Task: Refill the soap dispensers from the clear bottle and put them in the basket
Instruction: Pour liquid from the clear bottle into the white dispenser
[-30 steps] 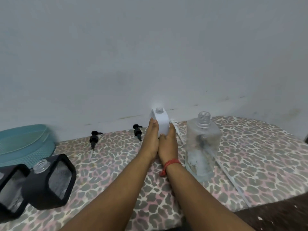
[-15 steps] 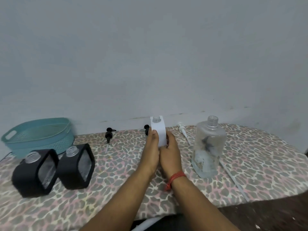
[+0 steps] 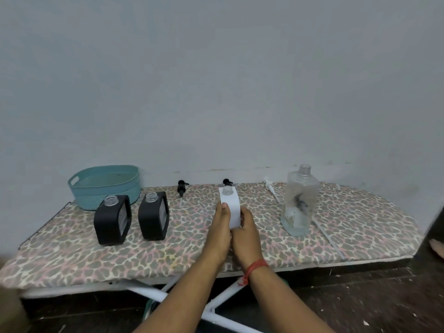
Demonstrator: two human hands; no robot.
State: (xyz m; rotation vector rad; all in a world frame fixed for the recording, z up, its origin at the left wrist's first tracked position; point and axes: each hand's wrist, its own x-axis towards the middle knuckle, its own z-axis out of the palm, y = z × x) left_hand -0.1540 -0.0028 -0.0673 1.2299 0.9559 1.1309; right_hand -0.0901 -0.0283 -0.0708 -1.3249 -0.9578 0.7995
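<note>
The person stands at the ironing board (image 3: pixel 336 227) and holds the white dispenser (image 3: pixel 231 207) upright on it. The left hand (image 3: pixel 219 227) and the right hand (image 3: pixel 245 230) both have their fingers curled around its lower part. Its neck is open, with no pump. The clear bottle (image 3: pixel 300 200) stands near on the right, uncapped. I think it is better to keep one hand on the dispenser, to lift the bottle with the other, and to pour slowly. The basket (image 3: pixel 103 188) waits far left.
</note>
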